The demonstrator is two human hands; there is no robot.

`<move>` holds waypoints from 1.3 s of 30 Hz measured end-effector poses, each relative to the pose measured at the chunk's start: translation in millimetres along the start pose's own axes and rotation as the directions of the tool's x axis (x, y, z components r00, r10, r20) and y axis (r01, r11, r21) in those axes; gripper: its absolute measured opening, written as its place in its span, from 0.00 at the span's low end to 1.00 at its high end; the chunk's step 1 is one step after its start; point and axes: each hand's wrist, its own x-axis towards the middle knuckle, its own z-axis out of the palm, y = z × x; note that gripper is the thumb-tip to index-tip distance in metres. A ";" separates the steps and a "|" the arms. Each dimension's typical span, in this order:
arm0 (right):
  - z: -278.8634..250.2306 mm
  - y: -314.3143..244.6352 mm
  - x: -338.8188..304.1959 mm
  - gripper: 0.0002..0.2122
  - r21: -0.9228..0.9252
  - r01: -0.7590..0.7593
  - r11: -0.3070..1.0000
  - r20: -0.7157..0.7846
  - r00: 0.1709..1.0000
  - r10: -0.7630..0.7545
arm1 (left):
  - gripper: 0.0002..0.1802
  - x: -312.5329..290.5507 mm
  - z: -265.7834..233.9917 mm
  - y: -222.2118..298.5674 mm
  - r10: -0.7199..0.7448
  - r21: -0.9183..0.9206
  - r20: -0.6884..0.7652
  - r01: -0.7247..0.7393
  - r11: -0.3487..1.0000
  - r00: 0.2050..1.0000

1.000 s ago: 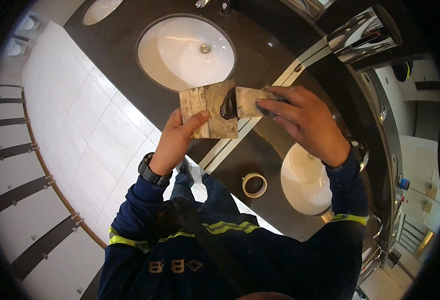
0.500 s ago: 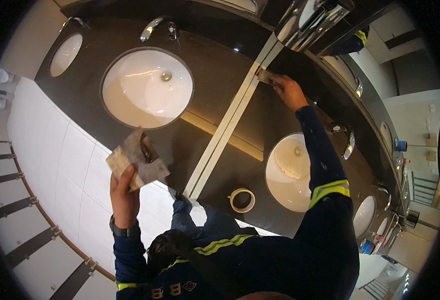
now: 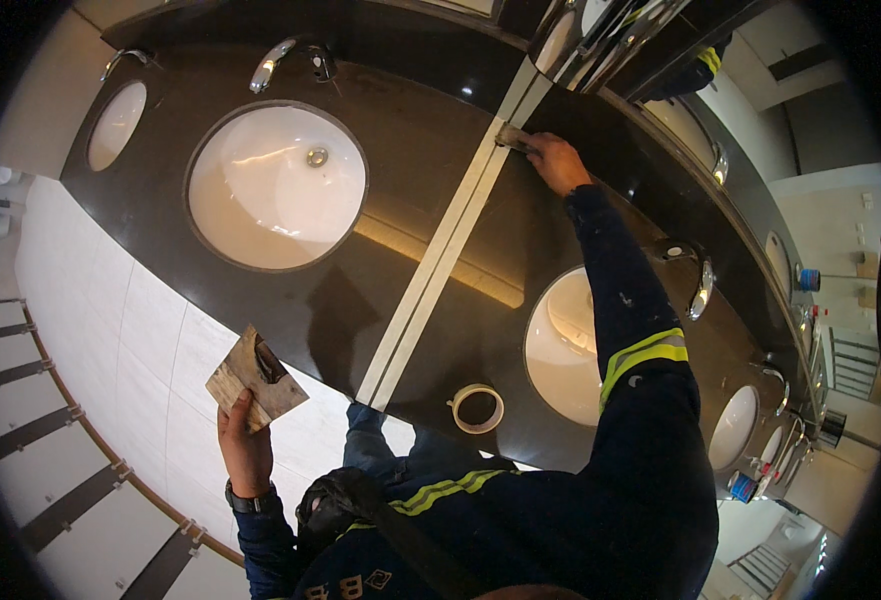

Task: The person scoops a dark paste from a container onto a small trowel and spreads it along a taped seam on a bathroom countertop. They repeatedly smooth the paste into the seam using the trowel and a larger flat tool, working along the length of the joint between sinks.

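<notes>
The right hand (image 3: 557, 160) had its fingers closed on a small scraper (image 3: 512, 139), its blade against the taped strip (image 3: 440, 260) at the back of the dark countertop (image 3: 430, 150). The left hand (image 3: 243, 445) gripped a square board (image 3: 256, 378) from below, clear of the counter, above the white floor tiles (image 3: 120, 330). A tape roll (image 3: 476, 408) sat at the front edge, between two white basins (image 3: 276, 186).

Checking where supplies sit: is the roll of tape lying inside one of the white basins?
No, the beige roll of tape lies on the dark stone countertop, beside the white oval basin.

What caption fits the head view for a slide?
Right hand presses a small scraper onto the taped seam of a black countertop; left hand holds a board.
</notes>
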 end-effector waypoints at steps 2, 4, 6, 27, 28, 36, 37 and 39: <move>2.7 1.6 0.8 0.18 -0.056 0.016 0.998 -0.013 1.000 -0.016 | 0.22 -0.5 2.4 -0.6 -0.003 -0.008 0.006 0.004 1.000 1.000; 3.9 0.6 1.1 0.18 -0.084 0.024 0.996 -0.018 0.999 -0.026 | 0.22 0.5 0.7 -2.4 0.001 0.011 -0.003 -0.001 1.000 1.000; 3.0 -2.4 1.7 0.18 -0.084 0.027 0.996 -0.016 0.999 -0.029 | 0.22 0.5 0.4 -3.2 0.004 0.016 -0.008 -0.004 1.000 1.000; -35.9 -34.1 -8.6 0.15 -0.197 0.017 0.980 0.088 0.996 0.001 | 0.24 0.3 -22.5 -13.1 0.114 0.332 0.047 -0.123 0.935 0.992; -33.4 -31.7 -8.7 0.15 -0.198 0.022 0.980 0.076 0.997 -0.007 | 0.23 1.1 -22.7 -13.6 0.121 0.347 0.048 -0.131 0.929 0.991; -5.9 -37.1 -14.2 0.19 -0.120 0.021 0.993 0.107 0.994 -0.008 | 0.24 2.3 -7.8 -9.3 0.001 0.065 0.012 -0.002 0.998 1.000; -5.0 -38.2 -14.3 0.19 -0.162 0.030 0.986 0.128 0.992 -0.009 | 0.24 4.0 -12.8 -12.3 0.011 0.092 0.020 -0.013 0.996 1.000; -4.0 -40.6 -13.1 0.19 -0.242 0.049 0.969 0.171 0.985 -0.007 | 0.24 3.3 -14.0 -10.5 0.003 0.084 0.020 -0.004 0.996 1.000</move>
